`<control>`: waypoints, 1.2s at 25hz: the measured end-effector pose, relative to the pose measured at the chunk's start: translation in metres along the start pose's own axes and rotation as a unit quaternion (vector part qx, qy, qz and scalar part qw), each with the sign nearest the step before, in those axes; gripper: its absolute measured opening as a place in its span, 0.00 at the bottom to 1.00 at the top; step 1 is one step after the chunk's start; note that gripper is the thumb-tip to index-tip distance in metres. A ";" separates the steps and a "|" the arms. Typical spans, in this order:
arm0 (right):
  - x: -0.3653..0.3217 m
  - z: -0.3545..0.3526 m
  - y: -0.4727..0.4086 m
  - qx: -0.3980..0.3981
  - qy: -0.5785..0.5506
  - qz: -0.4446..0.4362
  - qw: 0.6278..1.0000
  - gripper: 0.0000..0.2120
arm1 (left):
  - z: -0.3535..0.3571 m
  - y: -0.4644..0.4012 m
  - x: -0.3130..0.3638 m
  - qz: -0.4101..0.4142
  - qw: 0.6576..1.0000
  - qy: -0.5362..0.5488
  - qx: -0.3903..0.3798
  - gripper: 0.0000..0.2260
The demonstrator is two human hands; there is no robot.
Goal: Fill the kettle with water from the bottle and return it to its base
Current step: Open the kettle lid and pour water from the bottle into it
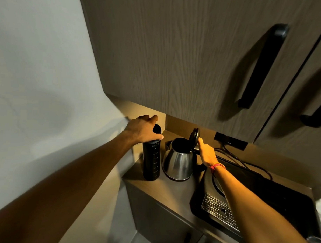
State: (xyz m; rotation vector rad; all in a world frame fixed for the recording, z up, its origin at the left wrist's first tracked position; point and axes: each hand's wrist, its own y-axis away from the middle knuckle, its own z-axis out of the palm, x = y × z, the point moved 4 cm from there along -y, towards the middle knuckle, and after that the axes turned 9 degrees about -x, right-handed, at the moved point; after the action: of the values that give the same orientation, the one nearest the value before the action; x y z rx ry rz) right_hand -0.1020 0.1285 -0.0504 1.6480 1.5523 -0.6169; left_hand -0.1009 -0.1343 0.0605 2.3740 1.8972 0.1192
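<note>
At the far left a pale wall runs down to the corner where the wooden bench begins. The left hand reaches in from the lower left and sits over the top of the tall black bottle, its grip wrapped around the cap with fingers curled over the far side and the thumb along the near edge. The bottle stands upright on the bench, close to the wall, with a column of faint level marks down its side. Just beside it to the right stands the steel kettle, directly on the bench and apart from the bottle by a narrow gap; its black lid is tipped up and open, showing the dark inside. The right hand is at the kettle's handle, its grip closed around the top of it with one finger stretched up to touch the raised lid; a red cord is tied at the wrist. Right of the kettle lies a black tray holding a round base, partly hidden by the right forearm, and a perforated metal grate. Black cables run from the tray toward a dark socket on the back wall. Above all this hang wood-grain cupboard doors with a long black door handle.
</note>
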 end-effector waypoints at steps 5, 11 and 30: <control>0.001 0.001 0.008 -0.001 0.156 -0.060 0.986 0.27 | -0.003 -0.002 -0.005 0.005 0.998 -0.009 -0.056 0.46; 0.007 0.005 -0.002 -0.032 0.264 -0.109 0.958 0.30 | -0.009 0.003 -0.004 -0.017 0.996 0.062 0.055 0.35; -0.004 -0.001 0.003 -0.055 0.217 -0.099 0.970 0.27 | 0.184 0.059 0.104 0.136 0.984 0.075 0.081 0.35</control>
State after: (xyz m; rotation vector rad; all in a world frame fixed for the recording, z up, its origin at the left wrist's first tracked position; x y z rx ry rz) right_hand -0.0996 0.1270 -0.0460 1.6252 2.0448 -0.2702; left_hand 0.0022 -0.0515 -0.1146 2.8006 1.6879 0.1752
